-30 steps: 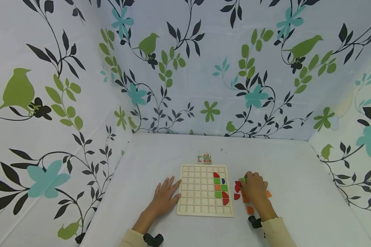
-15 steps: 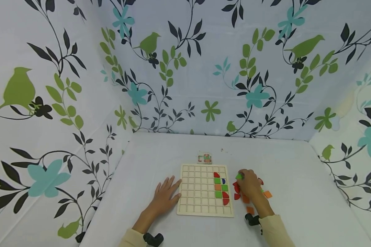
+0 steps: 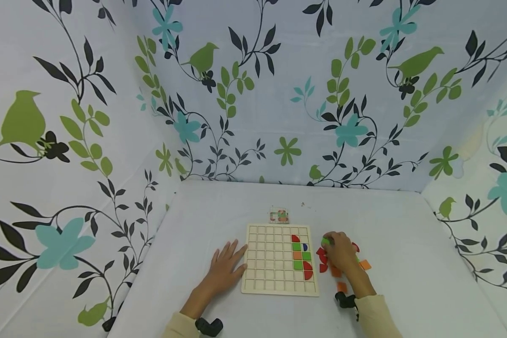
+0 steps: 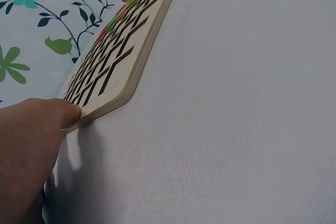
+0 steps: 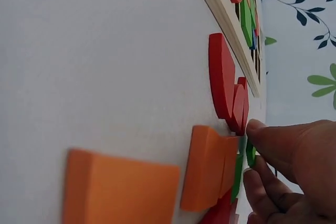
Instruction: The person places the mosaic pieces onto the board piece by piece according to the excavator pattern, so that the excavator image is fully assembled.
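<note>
A wooden grid board [image 3: 270, 267] lies on the table, with red, green, orange and blue pieces in its right-hand columns. My left hand [image 3: 225, 270] rests flat with fingers spread, its fingertips and thumb at the board's left edge; in the left wrist view the thumb [image 4: 68, 113] touches the board's corner. Right of the board, my right hand [image 3: 341, 251] pinches a green piece [image 3: 325, 241] between thumb and fingers. The right wrist view shows this green piece [image 5: 251, 151] held above the loose pieces. Red pieces [image 3: 322, 258] lie between that hand and the board.
Orange pieces [image 3: 341, 287] lie below the right hand, and another orange piece [image 3: 365, 265] is to its right, beside partly hidden green and red ones. A small patterned card [image 3: 279, 216] sits just behind the board. Patterned cloth [image 3: 287, 117] hangs behind the table.
My right hand has shifted slightly left and back, lifting the green piece from among the loose ones; red and green pieces at its right came into view. The left hand has stayed in place.
</note>
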A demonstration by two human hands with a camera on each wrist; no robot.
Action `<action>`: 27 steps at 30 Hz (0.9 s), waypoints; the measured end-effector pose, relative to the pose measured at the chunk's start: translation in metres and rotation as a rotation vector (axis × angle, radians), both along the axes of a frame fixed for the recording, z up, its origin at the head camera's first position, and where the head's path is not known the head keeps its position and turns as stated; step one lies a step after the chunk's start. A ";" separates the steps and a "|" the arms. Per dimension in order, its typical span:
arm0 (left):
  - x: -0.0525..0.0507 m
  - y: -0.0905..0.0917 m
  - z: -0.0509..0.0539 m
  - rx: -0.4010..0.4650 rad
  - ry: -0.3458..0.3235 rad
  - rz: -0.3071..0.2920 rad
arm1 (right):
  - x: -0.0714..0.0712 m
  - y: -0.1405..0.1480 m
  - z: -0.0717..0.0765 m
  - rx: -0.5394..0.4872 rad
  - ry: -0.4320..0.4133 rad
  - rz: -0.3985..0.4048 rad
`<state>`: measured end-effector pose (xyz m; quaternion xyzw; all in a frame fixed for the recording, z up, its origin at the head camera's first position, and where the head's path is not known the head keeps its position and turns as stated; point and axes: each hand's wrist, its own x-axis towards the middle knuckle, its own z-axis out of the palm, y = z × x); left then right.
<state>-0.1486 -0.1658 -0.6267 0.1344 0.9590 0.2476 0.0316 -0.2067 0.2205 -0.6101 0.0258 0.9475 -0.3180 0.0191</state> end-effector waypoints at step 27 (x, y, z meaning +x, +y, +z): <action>0.000 -0.001 0.003 0.007 0.001 -0.010 | 0.075 -0.057 0.000 0.022 0.052 0.313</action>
